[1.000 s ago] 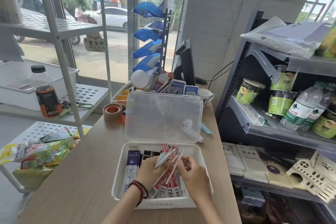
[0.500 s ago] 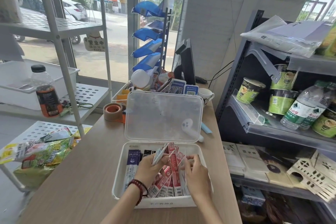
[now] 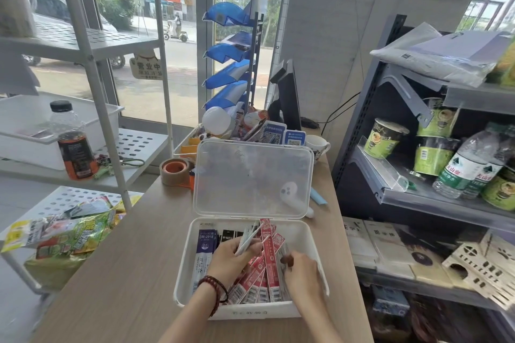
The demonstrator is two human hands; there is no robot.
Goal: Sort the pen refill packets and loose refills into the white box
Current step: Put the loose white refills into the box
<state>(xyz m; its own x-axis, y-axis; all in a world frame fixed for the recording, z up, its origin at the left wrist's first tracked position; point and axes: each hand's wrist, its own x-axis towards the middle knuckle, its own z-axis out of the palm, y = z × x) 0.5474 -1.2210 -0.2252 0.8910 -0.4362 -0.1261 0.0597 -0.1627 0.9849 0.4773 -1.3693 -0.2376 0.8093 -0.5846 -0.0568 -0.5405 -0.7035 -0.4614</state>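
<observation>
- Shop counter of pale wood-grain laminate (image 3: 117,273) runs from the near edge toward a window that faces a street. The task's things sit at its near end, closer to the right edge.
- Grey metal shelving (image 3: 367,175) stands along the counter's right edge and carries green noodle cups (image 3: 386,139) and clear water bottles (image 3: 468,167).
- White perforated metal rack (image 3: 94,64) stands off the counter's left edge. A plastic bottle of dark orange drink (image 3: 73,147) stands upright on its middle shelf.
- White plastic box (image 3: 182,273) sits by the counter's near edge. Its clear hinged lid (image 3: 250,175) stands upright along the far side.
- Red pen refill packets (image 3: 271,262) lie fanned across the middle and right of the box, with their barcode ends toward its near wall.
- Purple-and-white packet (image 3: 204,253) lies lengthwise along the box's left wall, and black packets (image 3: 230,234) lie just beside it at the far wall.
- Left hand (image 3: 231,259), with a dark red bead bracelet (image 3: 213,291) on its wrist, is over the middle of the box. Its fingers are curled round a bunch of loose white refills (image 3: 248,239) that slant up toward the lid.
- Right hand (image 3: 303,273) is in the right part of the box, its fingertips pinching the right edge of the red fan.
- Brown tape roll with an orange core (image 3: 175,171) lies flat toward the counter's left edge, beyond the box's far left corner.
</observation>
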